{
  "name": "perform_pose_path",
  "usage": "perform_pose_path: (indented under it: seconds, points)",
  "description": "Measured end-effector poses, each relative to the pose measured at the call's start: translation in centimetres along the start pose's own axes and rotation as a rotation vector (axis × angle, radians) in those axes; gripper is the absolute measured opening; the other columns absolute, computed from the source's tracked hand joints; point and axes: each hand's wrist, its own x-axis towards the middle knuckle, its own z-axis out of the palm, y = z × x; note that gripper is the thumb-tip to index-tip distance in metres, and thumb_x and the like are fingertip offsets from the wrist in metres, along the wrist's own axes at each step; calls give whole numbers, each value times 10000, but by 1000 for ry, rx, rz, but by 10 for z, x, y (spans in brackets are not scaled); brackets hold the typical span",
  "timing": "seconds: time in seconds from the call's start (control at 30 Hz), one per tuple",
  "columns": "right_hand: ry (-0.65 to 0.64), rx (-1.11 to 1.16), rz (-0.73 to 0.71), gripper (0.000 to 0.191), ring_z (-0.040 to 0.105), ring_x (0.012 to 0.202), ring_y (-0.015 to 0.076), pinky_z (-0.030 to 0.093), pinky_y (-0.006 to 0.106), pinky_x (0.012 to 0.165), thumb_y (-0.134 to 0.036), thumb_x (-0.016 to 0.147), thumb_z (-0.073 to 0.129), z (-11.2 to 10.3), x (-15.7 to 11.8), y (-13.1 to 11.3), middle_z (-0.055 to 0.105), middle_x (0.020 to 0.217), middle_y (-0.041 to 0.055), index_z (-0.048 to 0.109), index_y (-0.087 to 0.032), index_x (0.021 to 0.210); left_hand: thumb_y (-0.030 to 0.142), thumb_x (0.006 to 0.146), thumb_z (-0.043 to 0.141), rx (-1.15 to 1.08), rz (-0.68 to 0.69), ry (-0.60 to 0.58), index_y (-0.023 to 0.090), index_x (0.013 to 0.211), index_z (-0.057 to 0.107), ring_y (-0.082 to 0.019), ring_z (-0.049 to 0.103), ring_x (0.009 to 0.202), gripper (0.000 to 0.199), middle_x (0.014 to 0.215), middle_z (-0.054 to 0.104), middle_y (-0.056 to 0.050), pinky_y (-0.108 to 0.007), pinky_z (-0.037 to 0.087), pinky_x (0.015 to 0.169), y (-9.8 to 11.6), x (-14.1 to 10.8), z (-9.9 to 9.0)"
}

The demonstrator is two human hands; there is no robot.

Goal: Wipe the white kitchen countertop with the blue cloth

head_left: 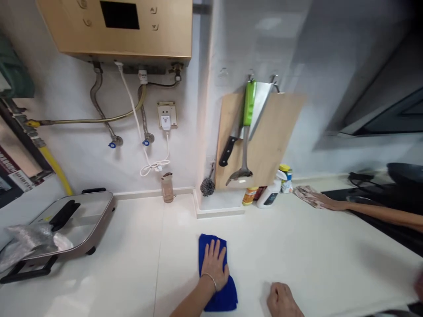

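Your right hand [283,300] rests loosely curled on the counter [313,246], gripping nothing, just right of the blue cloth [216,273]. Your left hand [214,264] lies flat on that cloth, fingers spread. Beyond the cloth, a co-worker's hand [322,201] presses a rag [306,193].

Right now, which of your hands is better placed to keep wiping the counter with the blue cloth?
Left, probably: the left hand lies flat on the blue cloth, while the right hand rests bare on the counter beside it.
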Motion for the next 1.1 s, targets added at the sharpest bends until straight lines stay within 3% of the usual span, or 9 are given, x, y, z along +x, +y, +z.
perform_pose_path:
  seconds: [0.1,0.2,0.4,0.57,0.67,0.73,0.9,1.0,1.1]
  points:
    - [-8,-57,5,281,579,636,137,327,269,515,-269,950,359,0,-1,-5,620,886,39,588,-213,798,494,916,412,-44,186,-111,276,1545,251,-331,27,1562,684,1691,53,-73,-646,80,1275,29,-11,10]
    - [-23,-96,20,291,562,655,119,299,260,525,-245,969,350,-4,-1,-11,605,880,30,588,-205,807,469,914,439,-44,272,-166,298,1547,230,-322,37,1563,688,1692,63,-56,-641,104,1277,43,-20,12]
    - [-11,-88,53,298,508,667,117,266,281,552,-234,980,333,-12,-4,-17,591,909,33,593,-186,843,434,909,465,-34,273,-178,313,1544,239,-320,51,1562,685,1693,85,-50,-642,112,1275,47,-42,11]
    - [-18,98,69,245,567,793,152,419,292,650,-176,902,344,-13,-7,-12,607,958,37,587,-208,899,384,904,493,-56,263,-147,359,1516,308,-300,135,1555,640,1680,185,-25,-641,174,1265,39,-67,3]
    - [-3,267,-119,344,600,1050,208,517,375,904,-148,858,339,-13,-11,-37,617,1135,84,570,-198,1109,387,934,432,-167,188,-137,290,1514,334,-257,227,1536,596,1647,293,-61,-595,216,1269,26,-74,-12]
    - [-33,339,-288,441,518,1267,241,461,448,1083,-161,871,351,-11,-19,-69,569,1324,121,514,-182,1279,429,961,355,-295,78,-71,241,1509,352,-218,318,1503,579,1614,370,-84,-523,277,1266,13,-81,-26]
    - [-390,297,-644,646,162,1522,365,285,619,1207,-258,851,512,3,-54,-140,256,1642,111,397,-212,1485,495,960,284,-396,-288,207,196,1383,540,-205,498,1390,578,1475,569,-100,-445,362,1237,-32,-132,-63]
    - [-515,245,-728,747,90,1531,392,212,660,1220,-343,837,570,12,-59,-146,157,1669,116,326,-215,1531,513,950,302,-335,-403,301,224,1279,634,-211,585,1302,550,1370,661,-80,-415,442,1186,-55,-182,-77]
    - [-512,233,-718,786,116,1541,310,226,570,1251,-400,891,522,19,-40,-133,201,1659,112,199,-172,1570,493,941,367,-230,-420,407,247,1232,669,-211,693,1120,487,1205,749,-66,-367,573,1033,-68,-228,-76]
